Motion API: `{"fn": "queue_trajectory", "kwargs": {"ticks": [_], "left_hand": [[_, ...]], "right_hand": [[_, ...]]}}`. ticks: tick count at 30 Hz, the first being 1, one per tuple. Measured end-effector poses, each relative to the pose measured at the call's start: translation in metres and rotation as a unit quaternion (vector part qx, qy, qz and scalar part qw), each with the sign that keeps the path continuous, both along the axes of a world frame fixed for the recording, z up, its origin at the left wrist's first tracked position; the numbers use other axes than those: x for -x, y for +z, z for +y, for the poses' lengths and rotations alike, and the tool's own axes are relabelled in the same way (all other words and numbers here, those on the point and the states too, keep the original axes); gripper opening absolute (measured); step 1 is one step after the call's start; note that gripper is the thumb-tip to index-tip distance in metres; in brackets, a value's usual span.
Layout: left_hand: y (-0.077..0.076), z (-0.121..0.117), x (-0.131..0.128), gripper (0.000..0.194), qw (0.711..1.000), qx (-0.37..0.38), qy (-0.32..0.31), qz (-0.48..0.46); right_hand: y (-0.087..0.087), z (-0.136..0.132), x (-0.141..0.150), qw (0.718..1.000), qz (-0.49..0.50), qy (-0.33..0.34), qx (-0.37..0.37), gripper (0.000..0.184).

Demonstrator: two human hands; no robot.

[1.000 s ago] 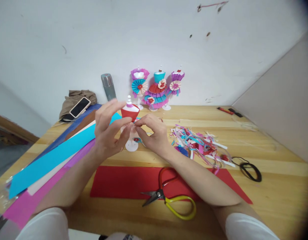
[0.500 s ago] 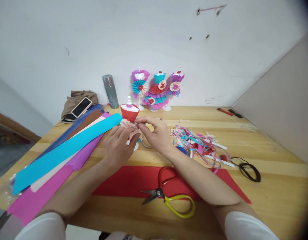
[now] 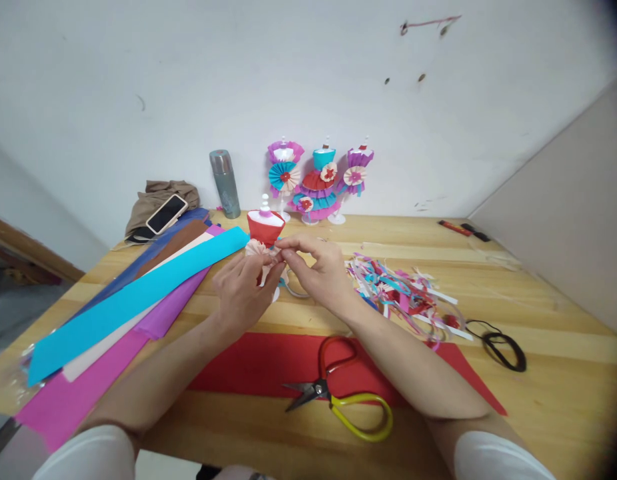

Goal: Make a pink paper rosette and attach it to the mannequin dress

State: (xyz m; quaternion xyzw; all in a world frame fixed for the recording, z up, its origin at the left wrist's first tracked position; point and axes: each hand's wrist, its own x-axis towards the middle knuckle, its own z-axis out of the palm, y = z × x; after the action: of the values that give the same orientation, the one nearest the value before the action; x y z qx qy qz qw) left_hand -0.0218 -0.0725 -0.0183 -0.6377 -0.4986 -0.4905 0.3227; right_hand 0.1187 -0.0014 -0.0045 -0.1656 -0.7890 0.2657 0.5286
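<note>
A miniature dress form [image 3: 266,228] with a red paper bodice stands upright at the middle of the table. Pale pink pleated paper [image 3: 255,249] sits at its waist. My left hand [image 3: 245,290] has its fingers closed on the right part of this pleated paper, low in front of the form. Thumb and forefinger of my right hand [image 3: 318,270] pinch together beside the waist, almost touching the left fingertips; what lies between them is too small to make out. My hands cover much of the form's lower part and stand.
Scissors [image 3: 319,388] lie partly on a red paper strip [image 3: 268,363] in front. Coloured paper strips [image 3: 138,300] fan out left. Paper scraps [image 3: 398,287] lie right. A flask [image 3: 224,183], a phone [image 3: 167,213] and three dressed forms [image 3: 324,180] stand or lie behind.
My left hand came down from beside the red bodice and closed on the pale pink pleated paper. My right hand keeps pinching near the waist. The whole view shifted slightly.
</note>
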Motion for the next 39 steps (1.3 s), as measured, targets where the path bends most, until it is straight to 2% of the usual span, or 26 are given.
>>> {"fn": "queue_trajectory", "kwargs": {"ticks": [7, 14, 23, 28, 34, 39], "left_hand": [[0.0, 0.001, -0.001, 0.01, 0.999, -0.012, -0.039, -0.009], [0.002, 0.003, -0.002, 0.018, 0.999, -0.012, -0.033, 0.011], [0.0, 0.003, -0.002, 0.019, 0.999, -0.001, -0.047, 0.01], [0.0, 0.003, -0.002, 0.019, 0.999, 0.003, -0.052, 0.017], [0.0, 0.003, -0.002, 0.018, 0.998, 0.006, -0.063, 0.018], [0.001, 0.003, -0.002, 0.018, 0.997, 0.012, -0.068, 0.017]], "right_hand": [[0.0, 0.004, -0.004, 0.998, -0.035, -0.003, -0.05, 0.018], [0.004, 0.009, -0.005, 0.994, -0.071, 0.009, -0.087, 0.017], [0.011, 0.02, -0.007, 0.972, -0.128, -0.021, -0.196, 0.016], [0.012, 0.024, -0.008, 0.96, -0.125, -0.034, -0.247, 0.016], [0.017, 0.023, -0.009, 0.945, -0.158, -0.052, -0.281, 0.022], [0.019, 0.023, -0.009, 0.946, -0.149, -0.039, -0.285, 0.023]]}}
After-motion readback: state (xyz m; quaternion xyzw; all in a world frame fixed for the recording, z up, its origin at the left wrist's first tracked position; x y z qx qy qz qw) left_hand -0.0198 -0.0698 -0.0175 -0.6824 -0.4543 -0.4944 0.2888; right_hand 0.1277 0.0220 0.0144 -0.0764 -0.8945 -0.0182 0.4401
